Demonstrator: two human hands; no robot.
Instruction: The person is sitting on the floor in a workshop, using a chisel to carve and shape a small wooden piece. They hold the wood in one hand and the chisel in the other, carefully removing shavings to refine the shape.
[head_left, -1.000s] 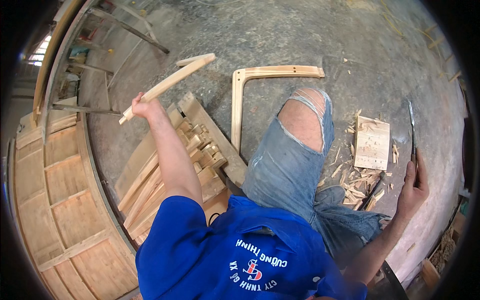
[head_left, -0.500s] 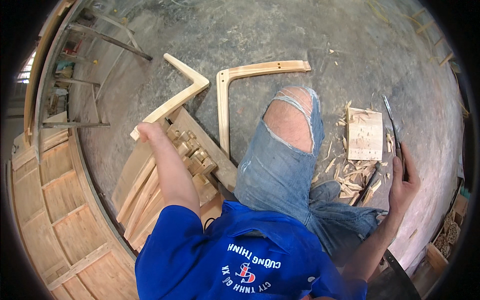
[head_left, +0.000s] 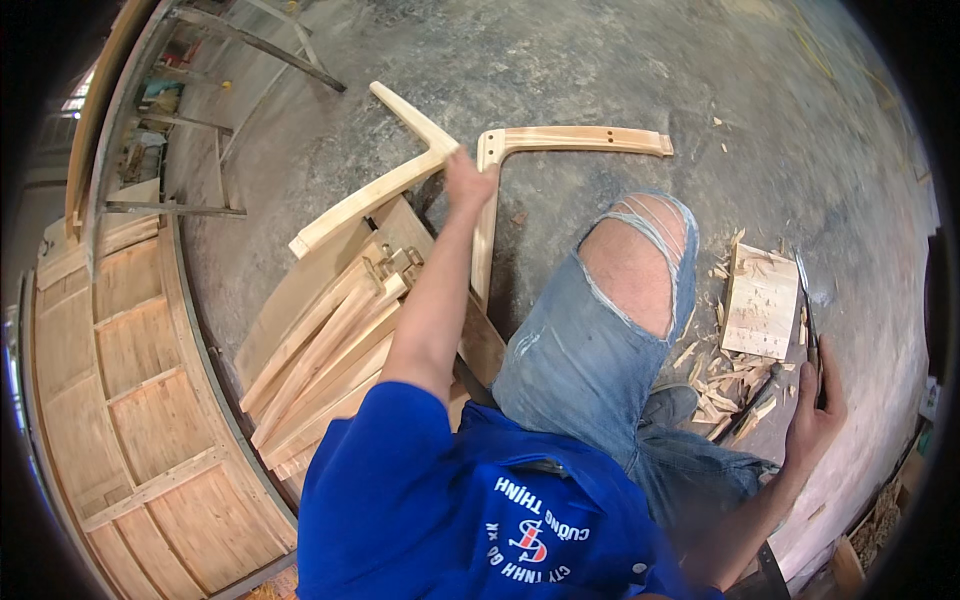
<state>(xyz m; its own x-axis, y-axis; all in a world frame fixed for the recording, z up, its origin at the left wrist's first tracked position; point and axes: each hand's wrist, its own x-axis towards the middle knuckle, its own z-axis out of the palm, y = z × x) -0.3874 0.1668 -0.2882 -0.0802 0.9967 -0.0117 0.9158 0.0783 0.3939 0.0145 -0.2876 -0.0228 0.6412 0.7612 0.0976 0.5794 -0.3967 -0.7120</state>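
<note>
My left hand (head_left: 470,182) is at the corner of an angled wooden frame piece (head_left: 365,197), close beside the upright of a second L-shaped wooden piece (head_left: 580,139) with small dark holes. Its fingertips are hidden or blurred, so I cannot tell whether they grip either piece. At the right, my right hand (head_left: 815,420) is closed around the handle of a chisel (head_left: 804,280), whose long metal blade points away from me. The blade lies beside a pale wooden block (head_left: 760,305) on the floor.
Wood chips (head_left: 715,395) surround the block, with a dark tool (head_left: 750,400) among them. Several wooden strips (head_left: 330,370) are stacked at my left, near a long panelled wooden piece (head_left: 150,350). A metal-legged stand (head_left: 180,208) is at the far left.
My left hand has left the near end of the angled piece and moved right to its corner. My right hand still holds the chisel. The whole view has shifted a little.
</note>
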